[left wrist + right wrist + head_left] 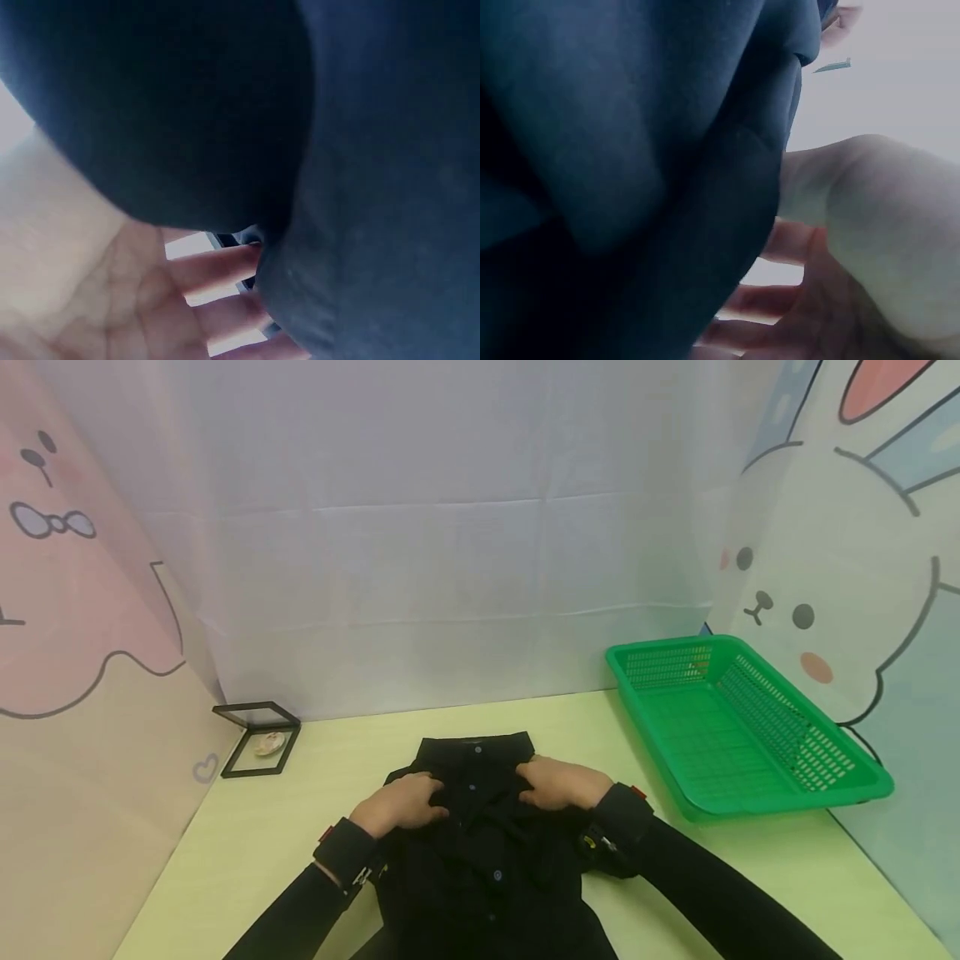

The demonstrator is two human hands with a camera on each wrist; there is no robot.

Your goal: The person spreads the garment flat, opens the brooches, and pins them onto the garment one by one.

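Note:
A black button-up shirt spreads out front side up, its collar at the far end and several small buttons down the middle. At its left shoulder area in the head view, my left hand grips the fabric. My right hand holds the opposite side, just below the collar. Dark cloth fills much of the left wrist view and covers the fingertips there. In the right wrist view, folds of the shirt likewise hide the ends of the fingers.
A green plastic basket stands at the right of the pale yellow table. Toward the back left is a black-framed open case with a small pale item in it. Printed curtains enclose the table.

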